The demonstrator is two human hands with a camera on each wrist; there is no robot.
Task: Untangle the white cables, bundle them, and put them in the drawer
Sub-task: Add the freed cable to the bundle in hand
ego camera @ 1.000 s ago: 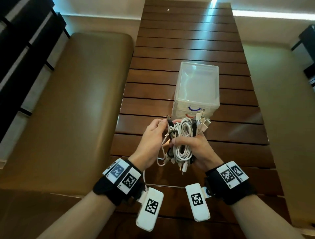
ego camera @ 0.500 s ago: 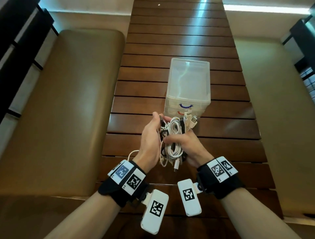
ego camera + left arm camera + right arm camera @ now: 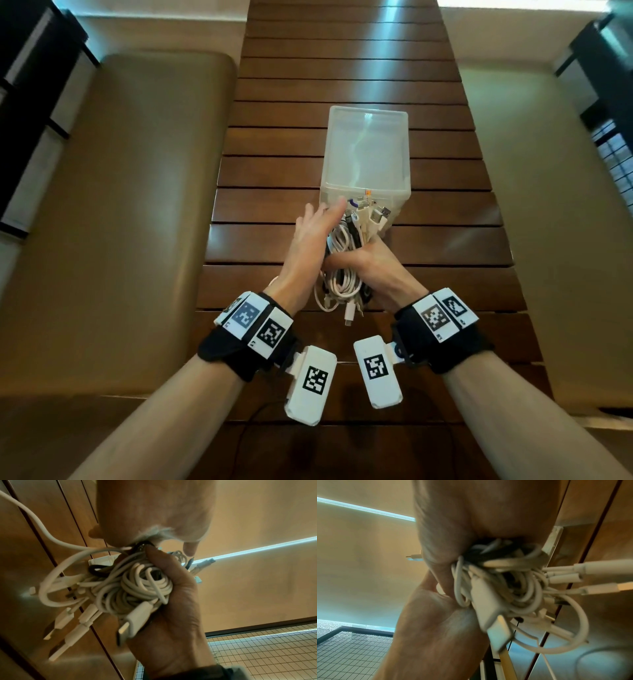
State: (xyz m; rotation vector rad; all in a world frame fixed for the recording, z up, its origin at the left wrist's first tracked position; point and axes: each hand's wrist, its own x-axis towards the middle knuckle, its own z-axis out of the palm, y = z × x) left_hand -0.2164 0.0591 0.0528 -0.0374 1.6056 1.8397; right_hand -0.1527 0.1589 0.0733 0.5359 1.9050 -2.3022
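The right hand (image 3: pixel 373 270) squeezes a fat bunch of white cables (image 3: pixel 342 270), looped round and round, with a black cable mixed in. Plugs stick out at the top and hang at the bottom. The bunch is up in the air over the desk (image 3: pixel 445 240), just in front of the clear plastic drawer box (image 3: pixel 366 150). The left hand (image 3: pixel 311 236) is spread flat beside the bunch, fingers straight.

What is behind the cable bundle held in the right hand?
Directly behind the cable bundle gripped by the right hand stands the translucent drawer box on the slatted table. The plugs and the open left hand cover its drawer fronts, so their state cannot be seen.
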